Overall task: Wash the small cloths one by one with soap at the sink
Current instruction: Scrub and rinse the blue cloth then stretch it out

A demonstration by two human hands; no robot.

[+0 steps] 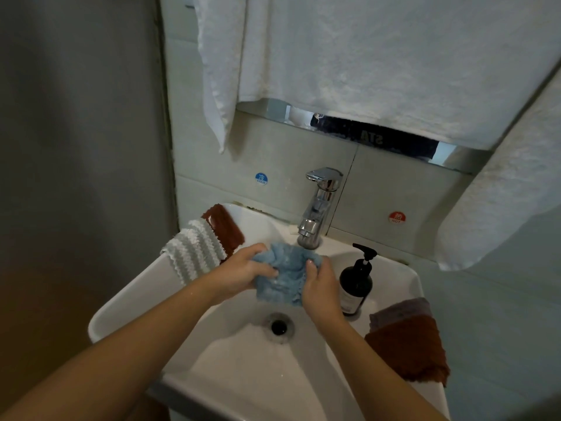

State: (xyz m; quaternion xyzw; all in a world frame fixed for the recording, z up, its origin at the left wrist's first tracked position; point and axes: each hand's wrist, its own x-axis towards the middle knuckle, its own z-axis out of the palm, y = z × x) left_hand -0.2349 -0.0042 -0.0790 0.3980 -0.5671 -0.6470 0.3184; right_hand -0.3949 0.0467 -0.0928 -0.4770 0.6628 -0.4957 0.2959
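Head view. The blue cloth (280, 273) is held above the basin of the sink (243, 360), just in front of the tap (318, 208) and above the drain (279, 326). The left hand (243, 273) grips its left edge, fingers curled round bunched fabric. The right hand (321, 287) pinches its right edge, thumb on the front face. Both grips are narrow and closed on the cloth; neither hand is free.

Handling judgement: the cloth appears soft, limp and light, with a fluffy pile. It is probably wet, hence somewhat heavier and clingy, and slippery once soaped. It has no stiff part, so a hold on gathered folds near opposite edges, as shown, suits rubbing one half against the other. It is not fragile. Whether water runs from the tap cannot be told.

Count:
- Blue cloth in hand: one.
- Cloths draped over the left rim: two, a white-and-grey striped cloth (194, 253) lying partly over a rust-brown cloth (224, 226).
- Cloths on the right corner of the sink: two, a brown cloth (409, 350) on top of a grey-purple cloth (400, 309).
- Small cloths in total: five visible.
- Soap pump bottle (356, 284): one, dark, standing just beside the right hand.
- White towels (364, 56) hanging above: at least two.
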